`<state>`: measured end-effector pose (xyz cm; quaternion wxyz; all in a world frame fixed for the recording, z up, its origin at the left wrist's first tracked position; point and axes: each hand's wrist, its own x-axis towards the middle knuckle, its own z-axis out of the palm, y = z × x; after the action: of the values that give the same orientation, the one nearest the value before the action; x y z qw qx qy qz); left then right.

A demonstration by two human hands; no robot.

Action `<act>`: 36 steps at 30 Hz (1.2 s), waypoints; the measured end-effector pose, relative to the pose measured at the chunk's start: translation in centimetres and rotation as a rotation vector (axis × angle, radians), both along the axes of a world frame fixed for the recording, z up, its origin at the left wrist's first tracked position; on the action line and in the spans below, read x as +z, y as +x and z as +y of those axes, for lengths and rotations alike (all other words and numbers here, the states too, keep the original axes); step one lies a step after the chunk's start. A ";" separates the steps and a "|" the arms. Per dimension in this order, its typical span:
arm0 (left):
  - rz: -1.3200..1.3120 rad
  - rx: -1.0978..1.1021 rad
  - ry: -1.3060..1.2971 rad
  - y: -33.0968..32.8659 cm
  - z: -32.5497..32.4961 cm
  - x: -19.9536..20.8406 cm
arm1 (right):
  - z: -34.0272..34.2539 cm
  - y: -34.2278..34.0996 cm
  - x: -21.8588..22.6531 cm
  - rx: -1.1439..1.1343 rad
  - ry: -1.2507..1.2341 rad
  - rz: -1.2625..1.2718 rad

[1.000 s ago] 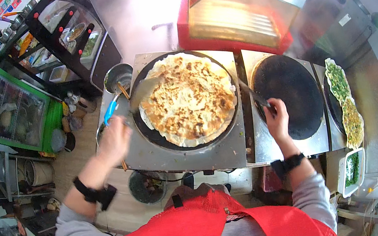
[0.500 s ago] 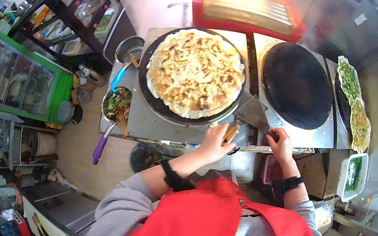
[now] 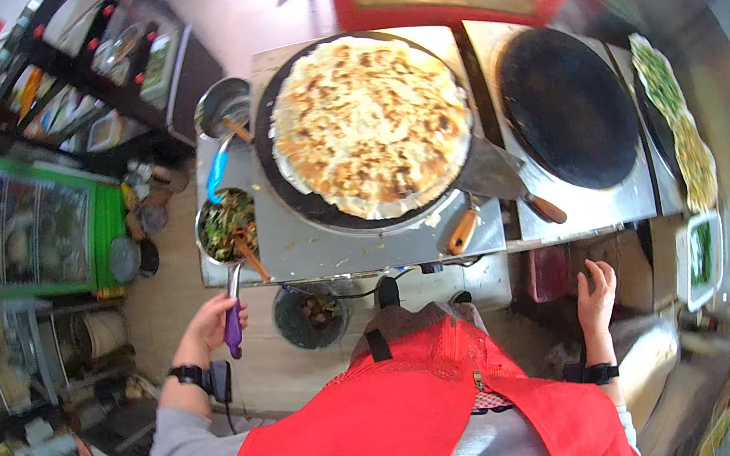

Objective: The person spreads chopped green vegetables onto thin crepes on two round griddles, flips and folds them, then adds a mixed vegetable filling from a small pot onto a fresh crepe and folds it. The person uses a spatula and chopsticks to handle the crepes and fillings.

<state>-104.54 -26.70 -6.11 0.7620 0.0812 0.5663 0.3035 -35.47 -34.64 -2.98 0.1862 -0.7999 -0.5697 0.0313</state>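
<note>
My left hand (image 3: 210,326) is closed at the purple handle of a small saucepan (image 3: 226,243). A dark green and brown chopped filling (image 3: 227,218) is in the saucepan, with wooden utensil handles sticking out. My right hand (image 3: 597,292) hangs below the counter's front edge, fingers apart, with nothing in it. A large browned flatbread (image 3: 372,129) lies on the left round griddle (image 3: 283,194). Two metal scrapers with wooden handles lie beside it: one handle (image 3: 462,230) is near the counter edge, and the other scraper's wide blade (image 3: 490,172) touches the griddle's right side.
Right of the flatbread stands a bare dark griddle (image 3: 569,109). Filled flatbread strips (image 3: 679,124) rest at the far right, above a white tray of chopped greens (image 3: 702,256). A metal pot (image 3: 223,102) with a blue handle sits at left. Below the edge is a bucket (image 3: 311,318).
My left hand has moved left from the scraper's wooden handle to the saucepan's purple handle. My right hand has come away from the counter edge, rightward, and opened. The scrapers now lie on the counter.
</note>
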 end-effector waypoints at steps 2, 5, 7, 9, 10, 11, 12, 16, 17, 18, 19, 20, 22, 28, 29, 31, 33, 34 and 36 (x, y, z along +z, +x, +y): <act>-0.342 0.177 0.001 0.6 -0.7 -1.2 | -2.2 0.3 0.2 -0.034 0.001 0.023; -0.430 0.401 0.108 1.7 -1.8 -2.3 | -4.2 0.3 0.3 -0.098 -0.012 0.021; -0.422 0.486 0.149 2.2 -2.9 -3.0 | -4.9 0.4 0.3 -0.019 0.061 -0.016; -0.485 0.534 0.182 2.4 -3.8 -3.6 | -5.8 1.0 0.3 -0.021 0.102 -0.036; -0.427 0.544 0.278 2.3 -4.2 -4.0 | -6.6 1.6 0.4 0.004 0.146 -0.051; -0.245 0.477 0.336 2.0 -4.5 -4.0 | -7.8 2.3 0.5 -0.022 0.160 -0.073; -0.398 0.601 0.289 1.6 -4.5 -3.8 | -9.3 3.0 0.6 -0.044 0.184 -0.073; -0.178 0.628 0.518 2.3 -5.9 -0.5 | -18.2 6.1 0.7 -0.400 0.221 -0.062; -0.073 0.505 0.441 3.2 -5.6 1.3 | -20.9 6.9 0.5 -0.525 0.230 -0.093; -0.036 0.345 0.392 4.7 -5.8 3.4 | -23.5 7.6 0.1 -0.619 0.233 -0.127; 0.377 0.367 0.576 7.5 -7.0 4.5 | -26.1 8.3 -0.4 -0.636 0.223 -0.224; 0.382 0.360 0.632 10.1 -7.7 6.1 | -28.4 8.8 -0.9 -0.686 0.115 -0.153; 0.327 0.475 0.791 15.9 -8.1 8.4 | -32.2 9.5 -2.2 -0.704 -0.230 -0.001; -0.372 0.077 0.646 29.1 -10.4 12.0 | -36.7 10.3 -4.1 -0.429 -0.096 0.053; -0.448 0.047 0.560 31.2 -11.1 12.2 | -36.9 10.3 -4.1 -0.392 -0.045 0.033; -0.553 -0.044 0.449 35.3 -12.4 12.4 | -37.1 10.5 -3.8 -0.384 -0.035 0.065; -0.542 -0.142 0.421 38.6 -14.0 12.3 | -37.3 10.7 -3.2 -0.383 0.094 0.111; -0.509 -0.177 0.410 40.2 -14.7 12.2 | -37.3 10.9 -2.9 -0.479 0.098 0.135; -0.478 -0.290 0.390 42.8 -16.0 12.2 | -37.5 11.7 -2.0 -0.701 0.059 0.185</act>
<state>-61.76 -42.75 6.11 0.8785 0.2318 0.2853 0.3050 -23.75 -72.13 -4.97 0.2594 -0.9346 -0.2423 0.0211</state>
